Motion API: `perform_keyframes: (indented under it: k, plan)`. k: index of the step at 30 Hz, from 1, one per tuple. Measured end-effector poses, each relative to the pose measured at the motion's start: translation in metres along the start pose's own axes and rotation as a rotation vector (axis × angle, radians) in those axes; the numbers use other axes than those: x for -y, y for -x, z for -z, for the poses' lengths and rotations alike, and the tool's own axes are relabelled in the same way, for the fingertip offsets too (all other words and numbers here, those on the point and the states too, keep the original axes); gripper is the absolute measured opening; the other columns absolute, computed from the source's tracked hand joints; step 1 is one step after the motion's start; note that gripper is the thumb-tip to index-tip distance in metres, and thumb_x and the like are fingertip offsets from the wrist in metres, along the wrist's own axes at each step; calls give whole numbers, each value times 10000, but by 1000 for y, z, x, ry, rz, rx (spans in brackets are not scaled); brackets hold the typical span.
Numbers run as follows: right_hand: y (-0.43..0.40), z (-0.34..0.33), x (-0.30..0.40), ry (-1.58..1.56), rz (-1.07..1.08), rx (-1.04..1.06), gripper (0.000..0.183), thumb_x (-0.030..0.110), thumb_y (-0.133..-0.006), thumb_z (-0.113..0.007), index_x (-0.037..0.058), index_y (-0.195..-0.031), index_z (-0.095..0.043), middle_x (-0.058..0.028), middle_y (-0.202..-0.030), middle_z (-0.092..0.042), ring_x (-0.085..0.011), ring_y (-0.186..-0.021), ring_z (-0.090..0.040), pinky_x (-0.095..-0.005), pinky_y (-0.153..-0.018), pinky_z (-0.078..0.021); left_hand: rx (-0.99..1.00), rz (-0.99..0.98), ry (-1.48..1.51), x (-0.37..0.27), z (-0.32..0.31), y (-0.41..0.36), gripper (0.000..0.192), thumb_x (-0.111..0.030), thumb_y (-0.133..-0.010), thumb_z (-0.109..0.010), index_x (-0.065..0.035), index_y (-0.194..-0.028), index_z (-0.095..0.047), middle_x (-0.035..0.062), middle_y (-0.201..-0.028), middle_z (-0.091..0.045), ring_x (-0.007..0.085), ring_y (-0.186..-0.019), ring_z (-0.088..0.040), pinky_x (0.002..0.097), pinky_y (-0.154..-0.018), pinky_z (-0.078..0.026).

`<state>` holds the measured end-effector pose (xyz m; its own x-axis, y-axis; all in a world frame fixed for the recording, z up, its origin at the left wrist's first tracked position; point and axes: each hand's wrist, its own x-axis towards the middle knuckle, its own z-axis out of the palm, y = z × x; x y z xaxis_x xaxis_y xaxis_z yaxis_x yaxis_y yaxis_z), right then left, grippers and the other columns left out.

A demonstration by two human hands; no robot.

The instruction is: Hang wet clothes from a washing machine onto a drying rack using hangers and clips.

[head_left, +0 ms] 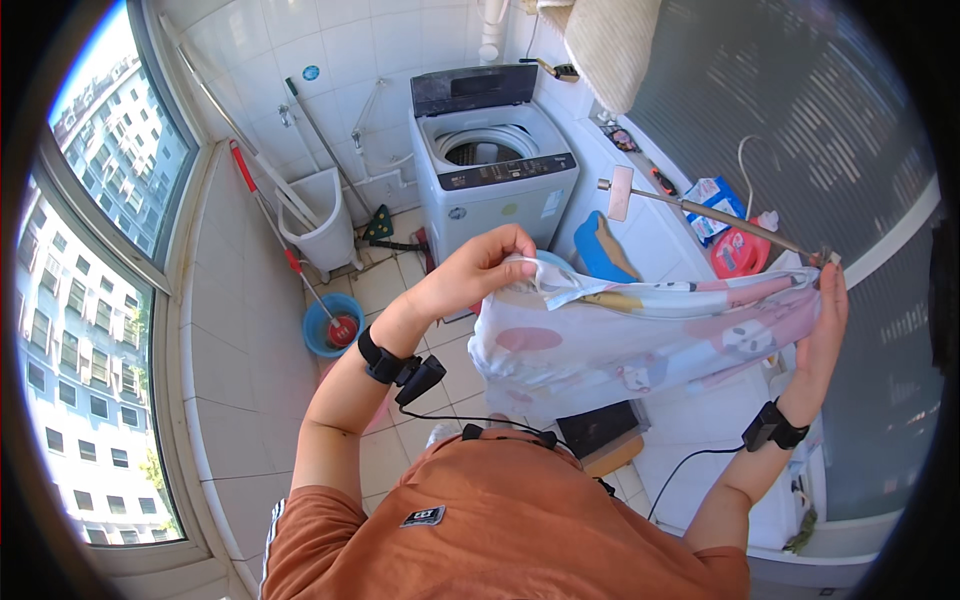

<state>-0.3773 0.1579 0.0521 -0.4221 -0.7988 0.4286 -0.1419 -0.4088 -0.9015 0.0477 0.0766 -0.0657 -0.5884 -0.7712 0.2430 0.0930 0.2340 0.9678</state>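
A thin white fabric item (622,352) with pink patches and printed panda figures hangs stretched between my hands. At its left upper edge, my left hand (499,259) pinches the cloth between thumb and fingers. My right hand (825,300) grips the bunched right end, its fingers pointing up and its thumb mostly hidden. Close to those fingertips is the end of a metal telescopic rod (739,223), with a pink phone-like object (620,193) near its far end; whether the hand touches the rod I cannot tell. Beyond the cloth stands a top-loading washing machine (491,202), lid raised.
Left of the washer are a white mop sink (322,225), a blue basin (309,330) and a red-handled mop (259,202). On the right ledge lie a blue packet (712,206), a red detergent bottle (739,251) and a screwdriver (664,180). A beige towel (611,49) hangs above.
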Motion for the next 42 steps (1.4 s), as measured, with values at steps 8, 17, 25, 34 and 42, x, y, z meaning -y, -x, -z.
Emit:
perform_keyframes:
  k: [8, 17, 25, 34, 42]
  plan:
    - [5, 17, -11, -36, -17, -79, 402, 311, -941, -580, -2, -1192, -556, -72, -1121, -585, -145, -1041, -549, -278, -886, -438, -6, -7, -74, -10, -2, 4, 292, 66, -837, -601, -32, -1107, -547, 15, -1000, -567, 85, -956, -529, 233, -860, -435]
    - [20, 9, -37, -174, -78, -87, 443, 324, -929, -598, 15, -1241, -534, -65, -1149, -580, -148, -1081, -540, -287, -911, -435, -10, -8, -220, -5, -14, 6, 206, 58, -836, -581, -5, -1032, -588, 18, -986, -587, 91, -937, -530, 236, -843, -429]
    - [55, -35, -58, -113, -154, -72, 424, 331, -945, -568, 20, -1230, -540, -64, -1140, -579, -143, -1079, -514, -289, -938, -398, -130, 39, 222, -12, -34, 8, 364, -84, -830, -572, -13, -1181, -514, 14, -907, -545, 95, -890, -509, 225, -817, -410]
    - [76, -45, -85, 43, -151, 100, 351, 340, -965, -528, 25, -1112, -579, -24, -1030, -585, -101, -954, -477, -246, -892, -349, -42, 135, 270, -23, -13, 9, 467, -418, -963, -469, 5, -1160, -501, 76, -935, -581, 120, -827, -574, 262, -768, -478]
    - [77, -40, -106, 100, -155, 53, 372, 334, -966, -525, 6, -1127, -597, -37, -1086, -594, -99, -1010, -484, -234, -930, -338, 25, 268, -204, -34, -14, -20, 430, -450, -966, -480, -27, -931, -555, -4, -746, -498, 60, -660, -501, 203, -599, -403]
